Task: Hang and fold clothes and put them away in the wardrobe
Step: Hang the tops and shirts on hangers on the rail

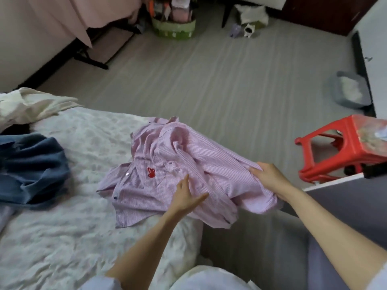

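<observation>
A pink striped shirt point(167, 164) with a small red emblem lies crumpled at the corner of the white bed point(62, 227), partly hanging over its right edge. My right hand point(267, 177) grips a bunch of the shirt's fabric on its right side, lifting that part above the bed. With fingers straight, my left hand point(186, 195) lies flat on the shirt's lower middle.
Blue jeans point(31, 166) and a cream garment point(31, 103) lie on the bed's left side. A red plastic stool point(339, 147) stands to the right on the grey floor. A green basket point(173, 28), a grey tray point(347, 91) and small toys sit farther off.
</observation>
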Demonstrator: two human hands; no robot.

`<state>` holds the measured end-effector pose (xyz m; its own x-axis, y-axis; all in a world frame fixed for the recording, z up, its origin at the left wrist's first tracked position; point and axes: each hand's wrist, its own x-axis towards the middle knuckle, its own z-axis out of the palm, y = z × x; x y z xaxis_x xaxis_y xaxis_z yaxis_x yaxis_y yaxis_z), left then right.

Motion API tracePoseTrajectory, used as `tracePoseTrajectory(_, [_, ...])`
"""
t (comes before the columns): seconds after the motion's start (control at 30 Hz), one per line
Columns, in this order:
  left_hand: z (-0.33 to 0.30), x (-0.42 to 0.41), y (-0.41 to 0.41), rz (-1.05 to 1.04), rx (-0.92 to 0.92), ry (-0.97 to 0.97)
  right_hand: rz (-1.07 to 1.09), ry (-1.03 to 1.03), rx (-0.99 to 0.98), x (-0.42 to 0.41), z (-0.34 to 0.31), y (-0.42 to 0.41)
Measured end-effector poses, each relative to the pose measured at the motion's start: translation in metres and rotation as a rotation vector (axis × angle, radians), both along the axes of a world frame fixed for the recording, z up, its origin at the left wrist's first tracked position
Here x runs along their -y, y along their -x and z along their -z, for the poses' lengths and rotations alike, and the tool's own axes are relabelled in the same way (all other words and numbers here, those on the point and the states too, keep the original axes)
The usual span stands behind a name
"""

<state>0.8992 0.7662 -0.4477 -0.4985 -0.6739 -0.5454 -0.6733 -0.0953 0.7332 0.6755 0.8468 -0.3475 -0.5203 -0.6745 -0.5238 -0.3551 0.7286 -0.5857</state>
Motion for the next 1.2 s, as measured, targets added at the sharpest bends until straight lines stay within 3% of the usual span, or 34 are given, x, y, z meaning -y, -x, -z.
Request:
tracePoseTrajectory(0.17, [0.004,0.02,0.004,-0.089,0.064,-0.008,-0.003,-0.152,-0.256,-0.037,0.003,0.033])
tracePoseTrajectory(0.3, [0.021,0.042,-0.008,0.015,0.27,0.083,-0.058,-0.262,-0.18,-0.04,0.02,0.027])
tracePoseTrajectory(0.43, [0.044,0.071,-0.026,0.109,0.537,0.144,-0.113,-0.203,-0.116,-0.009,0.055,0.007])
tracePoseTrajectory(0.57, [0.059,0.107,-0.036,0.102,0.645,0.234,-0.147,-0.139,-0.016,0.034,0.092,-0.022])
tracePoseTrajectory(0.7, [0.082,0.156,-0.029,-0.002,0.503,0.313,-0.091,-0.02,0.107,0.083,0.137,-0.053])
tracePoseTrajectory(0.83, [0.104,0.182,-0.01,-0.352,-0.059,0.008,0.035,0.112,0.155,0.127,0.162,-0.074])
tracePoseTrajectory(0.9, [0.103,0.177,-0.003,-0.429,-0.15,0.052,0.106,0.128,0.21,0.147,0.165,-0.082])
tracePoseTrajectory(1.0, [0.094,0.141,0.005,-0.118,-0.133,0.45,0.281,0.183,0.389,0.178,0.162,-0.08])
tracePoseTrajectory(1.1, [0.079,0.102,0.004,0.192,-0.249,0.636,0.438,0.165,0.528,0.202,0.148,-0.07])
tracePoseTrajectory(1.13, [0.074,0.096,0.002,0.277,-0.272,0.668,0.45,0.139,0.53,0.205,0.145,-0.069])
tracePoseTrajectory(1.2, [0.07,0.092,-0.005,0.409,-0.295,0.725,0.345,0.026,0.358,0.202,0.145,-0.068])
